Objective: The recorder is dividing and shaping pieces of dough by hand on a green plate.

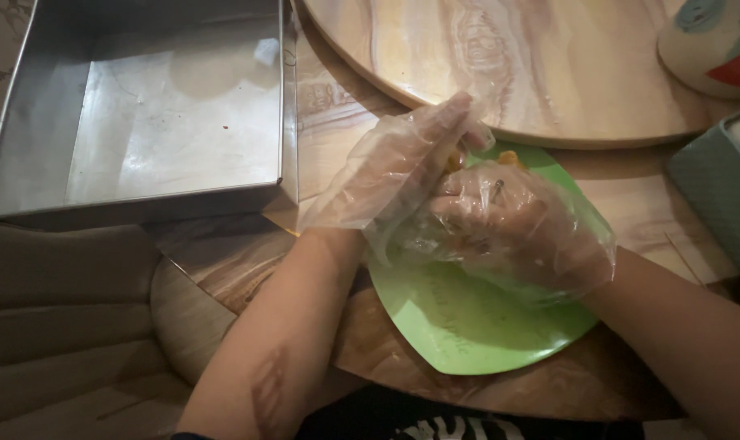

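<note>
Both my hands wear loose clear plastic gloves and meet above a green plate (467, 326) near the table's front edge. My left hand (402, 167) lies flat and angled, its fingers pressed against a small yellow-orange piece of food (508, 156) at the plate's far side. My right hand (508, 224) is curled, fingers closed around the same food; most of the food is hidden between the hands.
A square metal baking tin (142, 114) stands at the back left. A round wooden turntable (533, 65) fills the back, with a painted ceramic piece (712, 41) at the top right. A teal container (716, 187) sits at the right edge. A padded seat (60, 326) is at the lower left.
</note>
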